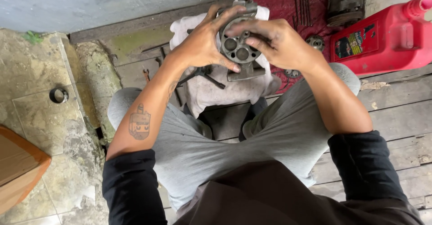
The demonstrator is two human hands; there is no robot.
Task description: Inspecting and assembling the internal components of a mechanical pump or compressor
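Note:
A grey metal machine part [238,49] with several round bores in its face is held up between my knees. My left hand [204,42] wraps around its left side, thumb under the face and fingers over the top. My right hand [274,42] grips its right side, with fingertips lying across the bored face. Both hands are smeared with dark grease. Beneath the part lies a dirty white cloth [225,87] with thin dark metal tools [204,74] on it.
A red plastic jug [382,36] stands at the upper right on wooden planks. A red mat [294,9] holds long bolts, round metal pieces and a dark cylindrical housing [345,2]. A metal ring [58,94] lies on the stone floor at left. A wooden board edge [18,166] sits at the lower left.

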